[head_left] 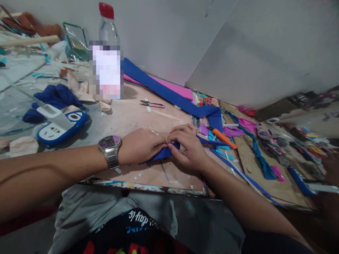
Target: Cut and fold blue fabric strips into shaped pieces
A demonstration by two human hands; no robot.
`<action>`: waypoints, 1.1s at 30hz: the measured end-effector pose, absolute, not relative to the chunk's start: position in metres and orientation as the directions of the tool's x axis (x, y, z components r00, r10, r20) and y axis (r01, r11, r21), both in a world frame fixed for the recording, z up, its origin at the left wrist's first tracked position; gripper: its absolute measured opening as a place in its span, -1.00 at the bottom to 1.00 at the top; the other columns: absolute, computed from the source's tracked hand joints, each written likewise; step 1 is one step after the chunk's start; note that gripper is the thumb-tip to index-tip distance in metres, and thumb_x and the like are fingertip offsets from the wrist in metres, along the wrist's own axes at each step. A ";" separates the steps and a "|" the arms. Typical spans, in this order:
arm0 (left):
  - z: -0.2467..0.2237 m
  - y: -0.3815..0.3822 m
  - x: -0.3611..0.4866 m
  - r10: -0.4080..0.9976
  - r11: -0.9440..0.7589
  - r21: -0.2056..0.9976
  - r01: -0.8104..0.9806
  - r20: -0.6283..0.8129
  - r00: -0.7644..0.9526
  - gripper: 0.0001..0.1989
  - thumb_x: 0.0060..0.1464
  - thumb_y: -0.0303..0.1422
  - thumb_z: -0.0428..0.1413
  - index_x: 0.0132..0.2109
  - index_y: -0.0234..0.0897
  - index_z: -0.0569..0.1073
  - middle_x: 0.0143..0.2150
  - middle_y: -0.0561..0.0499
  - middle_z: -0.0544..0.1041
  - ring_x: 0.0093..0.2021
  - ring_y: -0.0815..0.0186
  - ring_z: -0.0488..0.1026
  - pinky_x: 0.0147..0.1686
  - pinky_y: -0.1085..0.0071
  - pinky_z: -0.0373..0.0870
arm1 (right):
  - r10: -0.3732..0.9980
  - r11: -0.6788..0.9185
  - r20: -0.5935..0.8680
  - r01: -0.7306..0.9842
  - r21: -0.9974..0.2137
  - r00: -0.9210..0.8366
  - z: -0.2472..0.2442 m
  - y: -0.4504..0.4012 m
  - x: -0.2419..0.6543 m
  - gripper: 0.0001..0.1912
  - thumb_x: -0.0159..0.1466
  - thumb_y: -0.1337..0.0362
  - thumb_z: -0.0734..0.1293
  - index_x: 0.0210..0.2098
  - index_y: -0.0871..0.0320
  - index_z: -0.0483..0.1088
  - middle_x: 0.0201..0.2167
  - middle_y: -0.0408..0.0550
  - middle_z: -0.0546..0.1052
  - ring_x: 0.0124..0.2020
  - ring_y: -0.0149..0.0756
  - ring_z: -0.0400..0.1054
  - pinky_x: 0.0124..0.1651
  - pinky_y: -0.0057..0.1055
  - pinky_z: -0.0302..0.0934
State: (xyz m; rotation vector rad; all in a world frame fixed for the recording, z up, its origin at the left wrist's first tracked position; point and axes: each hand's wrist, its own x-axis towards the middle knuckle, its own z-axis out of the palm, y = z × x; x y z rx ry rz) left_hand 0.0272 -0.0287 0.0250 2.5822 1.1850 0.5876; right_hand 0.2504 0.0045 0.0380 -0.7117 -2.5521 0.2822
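Observation:
Both hands meet over the front part of the pinkish tabletop (127, 120), pinching a blue fabric strip (162, 154). My left hand (143, 143), with a metal watch on its wrist, has thumb and index finger closed on the strip. My right hand (188, 148) grips the same strip right beside it, fingers curled over. Part of the fabric hangs below the fingertips, and the pinched spot is mostly hidden. A long blue band (164, 93) runs from the back towards the right, behind my hands. Small pink-handled snips (152, 104) lie behind them.
An orange cutter (224, 138) lies right of my right hand among scraps. At left are a blue-white power strip (63, 127) and blue cloth (59, 97). A red-capped bottle (109, 30) stands at the back. Someone's hand (332, 165) shows at far right.

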 end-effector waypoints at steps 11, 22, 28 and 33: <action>0.024 -0.028 0.025 0.769 -0.635 0.457 0.623 0.292 0.569 -0.73 0.37 -0.30 0.00 -0.12 -0.26 0.58 -0.32 -0.03 0.64 -0.34 0.26 0.54 -0.35 0.38 0.25 | 0.542 0.838 0.405 0.438 -0.326 -0.736 0.037 0.007 0.251 -0.95 0.40 0.26 0.33 -0.19 0.07 0.45 -0.26 -0.05 0.60 -0.04 -0.09 0.41 0.16 0.00 0.05; 0.026 -0.029 0.024 0.793 -0.588 0.554 0.588 0.253 0.554 -0.77 0.30 -0.21 0.11 -0.17 -0.26 0.57 -0.34 -0.01 0.63 -0.37 0.27 0.50 -0.36 0.38 0.21 | 0.534 0.843 0.409 0.428 -0.326 -0.740 0.036 0.006 0.252 -0.92 0.42 0.26 0.32 -0.22 0.07 0.45 -0.30 -0.07 0.60 -0.04 -0.09 0.42 0.16 0.00 0.06; 0.025 -0.029 0.024 0.803 -0.583 0.512 0.631 0.241 0.545 -0.81 0.27 -0.25 0.13 -0.17 -0.27 0.55 -0.31 -0.04 0.64 -0.32 0.23 0.53 -0.35 0.36 0.21 | 0.528 0.846 0.424 0.412 -0.340 -0.736 0.037 0.005 0.251 -0.94 0.40 0.26 0.36 -0.22 0.07 0.48 -0.31 -0.08 0.61 -0.06 -0.10 0.42 0.14 -0.02 0.10; 0.025 -0.031 0.023 0.794 -0.598 0.457 0.658 0.225 0.565 -0.83 0.23 -0.24 0.16 -0.18 -0.25 0.53 -0.32 -0.04 0.62 -0.32 0.21 0.53 -0.39 0.37 0.18 | 0.522 0.846 0.408 0.396 -0.356 -0.748 0.037 0.003 0.249 -0.92 0.41 0.26 0.33 -0.24 0.07 0.44 -0.31 -0.08 0.59 -0.05 -0.11 0.42 0.16 -0.01 0.09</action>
